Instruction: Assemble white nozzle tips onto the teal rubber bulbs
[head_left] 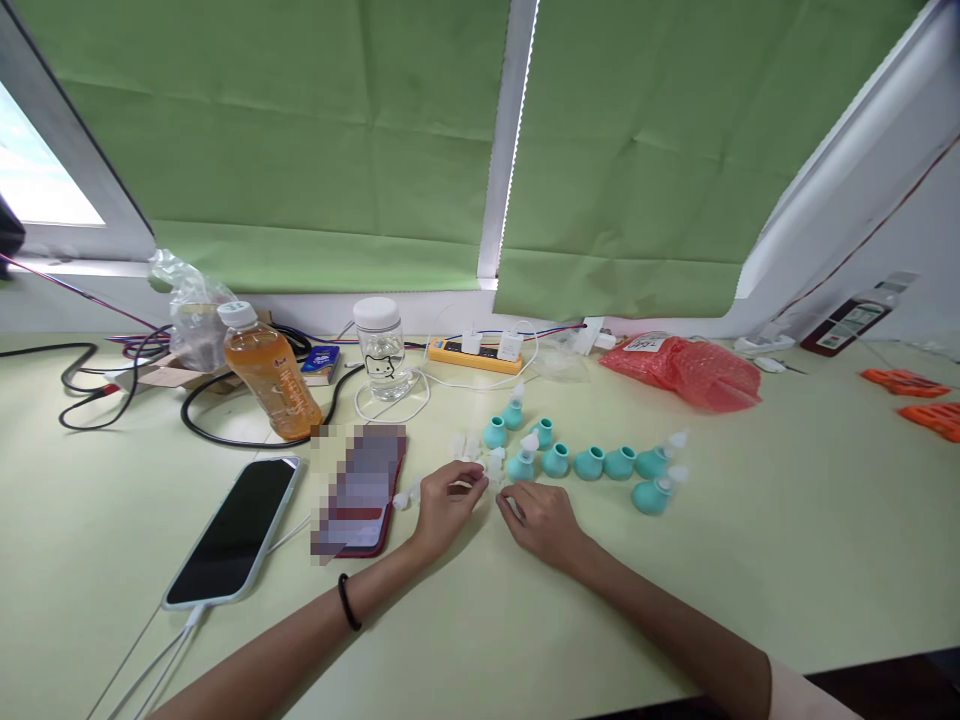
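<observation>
Several teal rubber bulbs (589,463) lie in a loose row on the pale green table (787,560); some carry a clear plastic tip, like the one at the right end (654,493). Loose clear tips (466,446) sit just left of the row. My left hand (444,505) rests on the table with fingers pinched on a small clear tip (466,489). My right hand (541,518) lies beside it, fingers curled, pinching a small clear piece I can barely make out. Both hands are close together just in front of the bulbs.
A black phone (234,532) on a white cable and a red phone (360,490) lie to the left. Behind stand an orange drink bottle (271,375), a clear jar (382,350), a yellow power strip (474,355), cables and a red plastic bag (686,370). Orange pieces (919,395) lie far right.
</observation>
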